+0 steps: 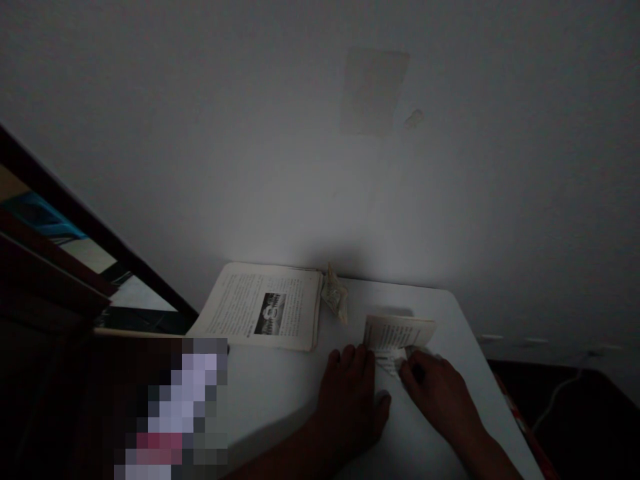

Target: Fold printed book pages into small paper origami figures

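Note:
In the dim head view a printed sheet of paper (397,335) lies partly folded on a white table (280,393), its far flap raised. My left hand (350,393) lies flat with its fingers stretched out, pressing the sheet's left edge. My right hand (437,393) pinches the paper's near right part with curled fingers. A small folded paper shape (334,295) stands just behind, between the sheet and an open book (260,305) with a dark photo on its page.
The table's far edge meets a plain white wall (320,133). A dark wooden frame (100,233) slants in on the left. A blurred patch (170,413) covers the near left. On the right the table edge (505,393) drops to a dark floor with a pale cable (555,393).

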`<state>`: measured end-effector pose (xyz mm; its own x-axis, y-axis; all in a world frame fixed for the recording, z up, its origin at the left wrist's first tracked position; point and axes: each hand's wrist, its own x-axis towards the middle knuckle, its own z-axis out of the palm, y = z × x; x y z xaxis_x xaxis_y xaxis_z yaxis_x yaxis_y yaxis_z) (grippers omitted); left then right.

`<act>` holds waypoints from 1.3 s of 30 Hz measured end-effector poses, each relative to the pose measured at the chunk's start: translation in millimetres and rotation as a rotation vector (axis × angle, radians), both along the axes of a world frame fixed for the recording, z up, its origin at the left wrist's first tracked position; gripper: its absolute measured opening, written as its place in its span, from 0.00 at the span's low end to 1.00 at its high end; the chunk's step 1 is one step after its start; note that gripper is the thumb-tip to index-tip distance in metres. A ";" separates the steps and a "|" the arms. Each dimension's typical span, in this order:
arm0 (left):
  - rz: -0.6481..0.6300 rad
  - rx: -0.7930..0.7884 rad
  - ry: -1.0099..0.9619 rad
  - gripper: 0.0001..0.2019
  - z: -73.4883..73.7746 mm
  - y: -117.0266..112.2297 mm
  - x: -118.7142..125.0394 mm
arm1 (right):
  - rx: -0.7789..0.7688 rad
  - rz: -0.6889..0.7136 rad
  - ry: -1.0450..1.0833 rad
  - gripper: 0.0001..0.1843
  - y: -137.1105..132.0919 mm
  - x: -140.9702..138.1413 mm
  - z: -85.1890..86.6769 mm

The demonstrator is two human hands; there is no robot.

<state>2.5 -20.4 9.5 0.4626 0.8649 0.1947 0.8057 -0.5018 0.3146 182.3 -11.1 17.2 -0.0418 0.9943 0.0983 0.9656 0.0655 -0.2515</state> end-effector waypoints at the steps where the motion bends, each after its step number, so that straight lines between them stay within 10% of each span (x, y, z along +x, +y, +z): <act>1: -0.001 0.001 0.001 0.26 -0.9 -0.1 0.1 | 0.002 0.001 0.002 0.16 0.2 0.0 0.1; 39: 0.002 0.016 -0.003 0.26 -4.2 0.2 0.1 | -0.003 0.003 0.026 0.16 0.2 -0.9 1.4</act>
<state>2.5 -20.2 5.3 0.4605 0.8625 0.2098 0.8057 -0.5054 0.3090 181.4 -10.9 18.6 -0.0425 0.9944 0.0966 0.9586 0.0679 -0.2765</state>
